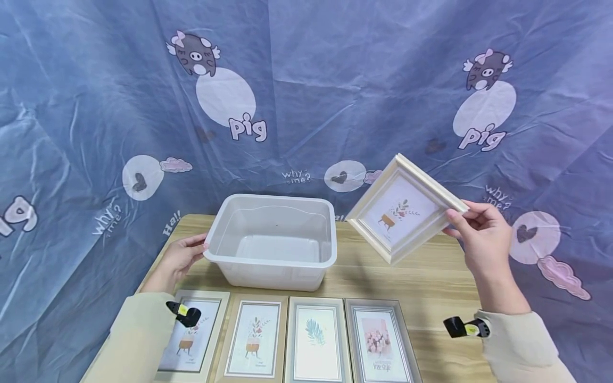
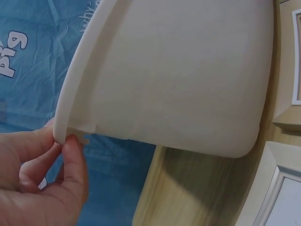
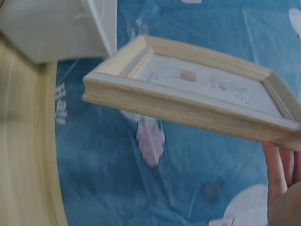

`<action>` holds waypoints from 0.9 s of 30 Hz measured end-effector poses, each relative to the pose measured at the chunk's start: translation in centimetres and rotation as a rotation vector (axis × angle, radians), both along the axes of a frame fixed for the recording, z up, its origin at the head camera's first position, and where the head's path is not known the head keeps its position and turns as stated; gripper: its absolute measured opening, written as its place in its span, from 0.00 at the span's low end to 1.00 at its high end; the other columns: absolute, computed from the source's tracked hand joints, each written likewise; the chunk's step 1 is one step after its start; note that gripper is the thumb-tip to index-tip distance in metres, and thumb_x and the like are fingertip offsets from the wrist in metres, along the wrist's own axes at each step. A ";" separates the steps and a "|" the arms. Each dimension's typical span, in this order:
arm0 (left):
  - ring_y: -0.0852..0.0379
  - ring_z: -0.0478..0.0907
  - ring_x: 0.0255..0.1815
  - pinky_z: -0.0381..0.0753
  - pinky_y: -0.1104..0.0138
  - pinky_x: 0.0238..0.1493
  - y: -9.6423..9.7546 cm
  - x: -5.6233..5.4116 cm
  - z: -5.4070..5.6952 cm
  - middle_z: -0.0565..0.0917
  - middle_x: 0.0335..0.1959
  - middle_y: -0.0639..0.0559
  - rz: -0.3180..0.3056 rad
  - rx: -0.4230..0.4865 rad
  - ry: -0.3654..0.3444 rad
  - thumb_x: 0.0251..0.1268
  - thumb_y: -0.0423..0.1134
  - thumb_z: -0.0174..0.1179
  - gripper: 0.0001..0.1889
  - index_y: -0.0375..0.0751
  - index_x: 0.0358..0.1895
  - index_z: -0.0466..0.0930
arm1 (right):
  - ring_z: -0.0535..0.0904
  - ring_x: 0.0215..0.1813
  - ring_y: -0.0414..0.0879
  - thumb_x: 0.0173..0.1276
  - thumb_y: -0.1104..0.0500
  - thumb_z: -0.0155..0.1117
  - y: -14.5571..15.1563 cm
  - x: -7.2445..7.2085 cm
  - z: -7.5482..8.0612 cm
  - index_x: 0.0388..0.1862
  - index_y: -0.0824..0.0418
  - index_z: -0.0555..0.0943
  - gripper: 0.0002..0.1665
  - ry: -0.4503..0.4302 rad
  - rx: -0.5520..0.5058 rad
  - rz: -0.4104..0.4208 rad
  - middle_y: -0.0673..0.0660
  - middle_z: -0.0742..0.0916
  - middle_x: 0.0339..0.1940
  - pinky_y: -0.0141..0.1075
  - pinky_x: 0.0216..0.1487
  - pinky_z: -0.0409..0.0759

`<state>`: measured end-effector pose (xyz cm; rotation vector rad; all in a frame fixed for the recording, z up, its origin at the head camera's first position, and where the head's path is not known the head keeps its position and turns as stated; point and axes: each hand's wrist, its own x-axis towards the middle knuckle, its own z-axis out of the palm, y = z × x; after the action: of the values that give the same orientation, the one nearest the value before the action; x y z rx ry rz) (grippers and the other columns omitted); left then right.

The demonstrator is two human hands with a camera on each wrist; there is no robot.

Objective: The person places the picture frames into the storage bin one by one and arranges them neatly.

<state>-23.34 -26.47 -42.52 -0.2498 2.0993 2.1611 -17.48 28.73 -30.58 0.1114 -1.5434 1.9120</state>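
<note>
A pale picture frame (image 1: 421,181) with a potted-plant print is up in the air, tilted onto a corner, right of the bin. My right hand (image 1: 486,234) grips it by its right corner, thumb on the front. In the right wrist view the picture frame (image 3: 188,110) shows its wooden side edge, with fingers (image 3: 277,169) beneath. A light grey plastic bin (image 1: 273,274) stands on the table, nothing inside it. My left hand (image 1: 184,255) pinches the rim at its left corner; in the left wrist view thumb and fingers (image 2: 75,165) close on the rim (image 2: 61,117).
Several picture frames lie face up in a row along the front of the wooden table (image 1: 440,271): a white one (image 1: 217,335), a tan one (image 1: 282,330), a silvery one with a blue leaf (image 1: 316,330) and a grey one (image 1: 383,340). A blue printed cloth (image 1: 306,106) hangs behind.
</note>
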 end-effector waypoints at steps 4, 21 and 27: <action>0.67 0.78 0.38 0.80 0.76 0.42 0.1 0.0 0.1 0.79 0.37 0.58 -0.003 -0.019 -0.006 0.65 0.22 0.53 0.27 0.20 0.66 0.58 | 0.81 0.26 0.42 0.54 0.82 0.64 -1.8 -0.5 0.4 0.40 0.75 0.79 0.14 0.037 -0.012 0.003 0.59 0.80 0.25 0.33 0.23 0.83; 0.68 0.77 0.36 0.80 0.76 0.41 0.1 0.1 0.3 0.79 0.37 0.58 0.004 -0.024 -0.011 0.66 0.23 0.54 0.27 0.20 0.66 0.57 | 0.80 0.26 0.42 0.54 0.76 0.70 -9.4 -2.6 -0.1 0.38 0.65 0.81 0.14 0.070 -0.050 -0.004 0.57 0.82 0.26 0.32 0.24 0.84; 0.69 0.78 0.36 0.80 0.76 0.42 0.0 0.0 0.0 0.79 0.36 0.60 -0.003 -0.014 0.002 0.65 0.23 0.54 0.27 0.19 0.66 0.57 | 0.79 0.26 0.40 0.54 0.74 0.71 -11.8 -3.4 -0.8 0.39 0.65 0.79 0.15 0.055 -0.021 -0.038 0.55 0.82 0.26 0.32 0.25 0.84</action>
<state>-23.34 -26.46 -42.51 -0.2460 2.1152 2.1468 -20.88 16.97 -31.43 0.1236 -1.4792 1.8793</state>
